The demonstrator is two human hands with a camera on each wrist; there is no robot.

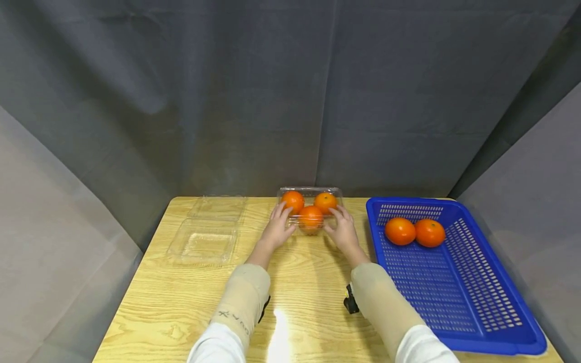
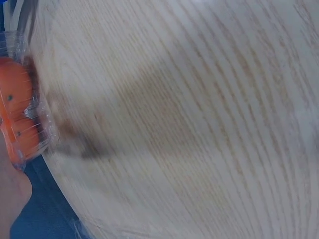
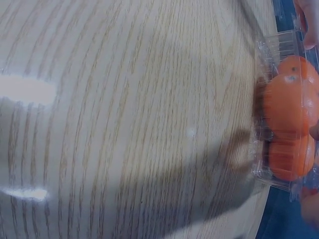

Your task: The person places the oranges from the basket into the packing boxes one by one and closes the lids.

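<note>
So there's a see-through plastic clamshell near the back edge of the wooden table, with three oranges in it, two behind and one in front. The left hand holds its left front corner and the right hand the right one — thumbs well apart from the fingers, which are bent around the plastic. Can't tell if the lid's fully down. Over on the left, a second clamshell lies open. On the right there's a blue basket — two more oranges sit side by side in there.
</note>
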